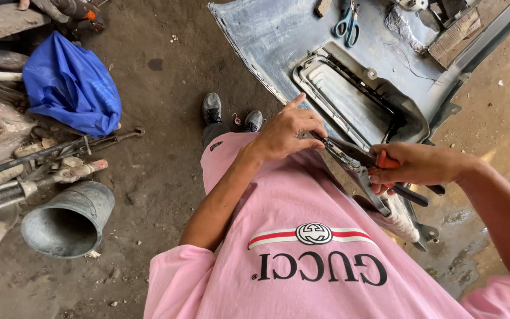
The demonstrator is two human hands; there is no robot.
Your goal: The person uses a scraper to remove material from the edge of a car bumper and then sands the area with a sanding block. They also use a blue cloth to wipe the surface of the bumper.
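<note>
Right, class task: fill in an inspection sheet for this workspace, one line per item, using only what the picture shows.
Surface: bare, dusty dirt floor, damp patch at right.
Job's things: grey plastic car bumper panel with a rectangular opening; red-handled pliers at its edge.
Clutter: blue plastic bag, grey metal funnel-shaped pipe, rusty metal rods, blue-handled scissors lying on the panel.
Hands: left hand rests at the panel's edge by the pliers' tip; right hand grips the handles.
Cables: thin wire on the panel.
Surroundings: nothing else seen.
</note>
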